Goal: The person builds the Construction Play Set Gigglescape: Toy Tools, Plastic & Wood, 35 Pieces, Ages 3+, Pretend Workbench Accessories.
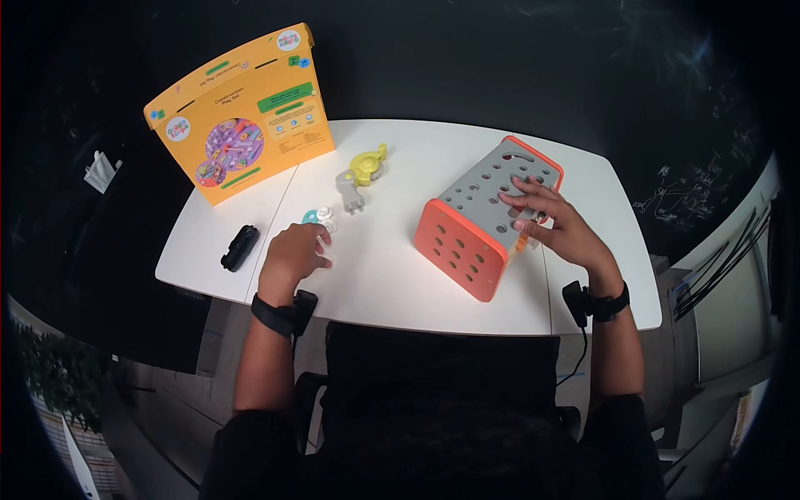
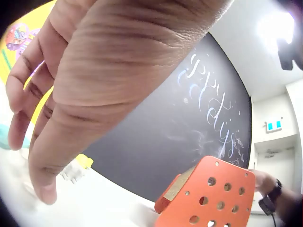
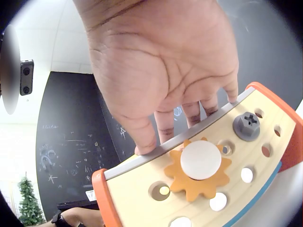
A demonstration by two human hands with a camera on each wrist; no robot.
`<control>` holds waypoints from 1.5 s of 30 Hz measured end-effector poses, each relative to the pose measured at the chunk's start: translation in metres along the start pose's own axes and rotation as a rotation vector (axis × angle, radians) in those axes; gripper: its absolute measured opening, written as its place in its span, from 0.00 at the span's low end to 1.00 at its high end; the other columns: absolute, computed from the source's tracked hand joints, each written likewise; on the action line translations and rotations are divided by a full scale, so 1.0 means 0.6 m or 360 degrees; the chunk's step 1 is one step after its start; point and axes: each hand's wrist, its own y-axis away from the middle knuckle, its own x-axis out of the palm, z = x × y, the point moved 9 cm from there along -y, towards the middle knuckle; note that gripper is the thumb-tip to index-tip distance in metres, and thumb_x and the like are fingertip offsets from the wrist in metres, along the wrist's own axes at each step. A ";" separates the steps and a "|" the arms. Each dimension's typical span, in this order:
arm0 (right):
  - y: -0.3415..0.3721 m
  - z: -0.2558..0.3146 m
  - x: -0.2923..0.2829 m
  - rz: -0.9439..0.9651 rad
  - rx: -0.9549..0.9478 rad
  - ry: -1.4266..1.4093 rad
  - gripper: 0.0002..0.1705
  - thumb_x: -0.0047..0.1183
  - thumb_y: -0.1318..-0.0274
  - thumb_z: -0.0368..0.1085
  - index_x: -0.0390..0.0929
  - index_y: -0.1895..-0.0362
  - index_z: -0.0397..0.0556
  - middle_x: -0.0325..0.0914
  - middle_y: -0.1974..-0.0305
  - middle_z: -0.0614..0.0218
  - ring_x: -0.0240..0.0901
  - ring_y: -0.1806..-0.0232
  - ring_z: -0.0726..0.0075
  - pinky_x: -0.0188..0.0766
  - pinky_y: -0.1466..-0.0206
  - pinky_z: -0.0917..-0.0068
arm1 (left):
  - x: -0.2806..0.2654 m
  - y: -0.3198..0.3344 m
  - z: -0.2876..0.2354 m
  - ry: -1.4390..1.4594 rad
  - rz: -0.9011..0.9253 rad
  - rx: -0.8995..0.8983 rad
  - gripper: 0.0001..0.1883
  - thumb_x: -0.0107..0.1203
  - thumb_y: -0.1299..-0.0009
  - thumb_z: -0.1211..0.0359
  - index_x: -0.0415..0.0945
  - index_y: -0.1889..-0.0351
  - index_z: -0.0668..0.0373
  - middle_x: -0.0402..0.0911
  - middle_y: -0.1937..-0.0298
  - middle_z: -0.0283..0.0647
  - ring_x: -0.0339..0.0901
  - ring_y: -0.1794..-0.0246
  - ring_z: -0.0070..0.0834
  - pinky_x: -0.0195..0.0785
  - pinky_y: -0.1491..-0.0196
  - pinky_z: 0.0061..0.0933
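A toy box with an orange end panel [image 1: 461, 250] stands on the right of the table, its grey holed top facing up. My right hand [image 1: 567, 233] rests on that top with fingers spread. In the right wrist view, its wooden side carries an orange gear [image 3: 199, 182] under a white cap [image 3: 200, 160], and a grey bolt head [image 3: 246, 126]. Over the table's left part, my left hand [image 1: 292, 260] has loosely bent fingers beside a white piece [image 1: 325, 217] and a teal piece [image 1: 309, 217]. Nothing is plainly gripped in the left wrist view [image 2: 94, 85].
A yellow carton [image 1: 271, 117] stands at the back left of the white table [image 1: 383, 283]. Between it and the toy box lies a yellow and grey toy [image 1: 363, 170]. A black case [image 1: 240, 247] is near the left edge. A blackboard [image 1: 467, 58] is behind.
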 end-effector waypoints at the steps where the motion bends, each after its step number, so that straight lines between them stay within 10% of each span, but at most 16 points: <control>1: 0.000 0.001 0.000 -0.0008 -0.0011 -0.0015 0.25 0.62 0.33 0.52 0.84 0.34 0.68 0.66 0.21 0.59 0.44 0.13 0.45 0.30 0.13 0.39 | -0.005 0.000 0.005 0.0004 -0.0043 -0.0016 0.22 0.80 0.47 0.63 0.87 0.55 0.52 0.90 0.62 0.38 0.88 0.59 0.37 0.78 0.55 0.37; 11: 0.002 -0.001 0.000 -0.0025 0.0018 -0.0029 0.25 0.62 0.32 0.52 0.84 0.34 0.68 0.66 0.21 0.59 0.43 0.13 0.45 0.35 0.14 0.39 | -0.023 -0.020 -0.005 -0.0126 -0.0558 0.0074 0.20 0.78 0.43 0.64 0.87 0.53 0.48 0.90 0.58 0.37 0.88 0.55 0.40 0.80 0.52 0.42; 45: 0.006 0.005 0.002 -0.0037 -0.0034 -0.0069 0.26 0.62 0.32 0.50 0.82 0.31 0.68 0.64 0.20 0.62 0.41 0.13 0.47 0.44 0.15 0.39 | -0.030 -0.003 -0.048 0.0282 -0.0499 0.0180 0.16 0.75 0.37 0.62 0.84 0.54 0.53 0.84 0.53 0.47 0.86 0.57 0.44 0.79 0.51 0.44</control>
